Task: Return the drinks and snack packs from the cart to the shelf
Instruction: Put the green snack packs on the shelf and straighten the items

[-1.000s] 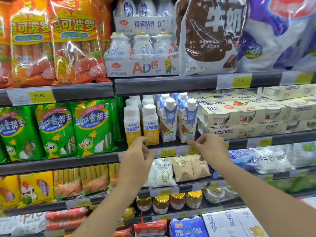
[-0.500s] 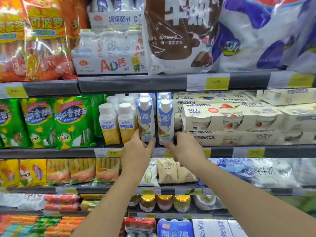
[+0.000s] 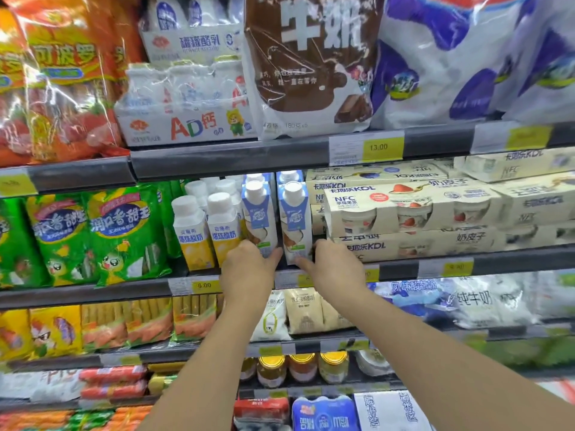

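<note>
A: What finish is seen on the two blue-and-white drink cartons (image 3: 294, 222)?

B: A smooth, faintly sheened coated paperboard is shown, topped by matt white plastic caps. The yellow-labelled bottles (image 3: 205, 234) beside them are given the same matt white caps.

A: And the sausage packs (image 3: 65, 79) above?

B: Glossy, crinkled plastic film is seen, with bright glare streaks. The green snack packs (image 3: 118, 231) are wrapped in similar shiny film.

A: The shelf edge (image 3: 249, 157)?

B: A dull grey, smooth strip is presented, with paper price tags (image 3: 382, 147). The yogurt multipacks (image 3: 413, 209) are sleeved in matt cream card.
</note>
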The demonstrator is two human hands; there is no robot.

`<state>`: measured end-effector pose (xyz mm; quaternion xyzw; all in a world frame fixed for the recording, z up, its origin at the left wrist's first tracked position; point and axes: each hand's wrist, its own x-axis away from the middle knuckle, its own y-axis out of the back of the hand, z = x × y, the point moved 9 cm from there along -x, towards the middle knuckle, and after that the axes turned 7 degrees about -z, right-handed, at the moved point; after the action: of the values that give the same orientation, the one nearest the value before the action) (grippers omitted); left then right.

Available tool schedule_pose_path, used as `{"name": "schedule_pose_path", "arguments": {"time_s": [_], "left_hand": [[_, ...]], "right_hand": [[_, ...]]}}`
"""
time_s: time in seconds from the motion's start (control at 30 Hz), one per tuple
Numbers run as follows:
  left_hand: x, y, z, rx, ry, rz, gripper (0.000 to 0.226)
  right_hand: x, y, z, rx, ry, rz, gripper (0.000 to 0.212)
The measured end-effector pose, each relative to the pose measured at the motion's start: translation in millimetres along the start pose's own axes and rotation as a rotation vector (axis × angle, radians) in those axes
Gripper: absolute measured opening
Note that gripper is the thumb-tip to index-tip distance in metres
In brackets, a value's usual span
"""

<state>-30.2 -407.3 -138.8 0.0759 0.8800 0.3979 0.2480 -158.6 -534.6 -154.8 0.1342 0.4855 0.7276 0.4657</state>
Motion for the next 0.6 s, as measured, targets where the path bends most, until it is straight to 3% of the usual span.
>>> {"name": "schedule_pose_path", "arguments": {"time_s": [0.6], "left_hand": [[-5.6,-3.3,0.1,0.010,-0.008,0.048,0.042]], "right_hand": [[3.5,4.8,4.6,0.028,-0.061,-0.054,0.045]]}}
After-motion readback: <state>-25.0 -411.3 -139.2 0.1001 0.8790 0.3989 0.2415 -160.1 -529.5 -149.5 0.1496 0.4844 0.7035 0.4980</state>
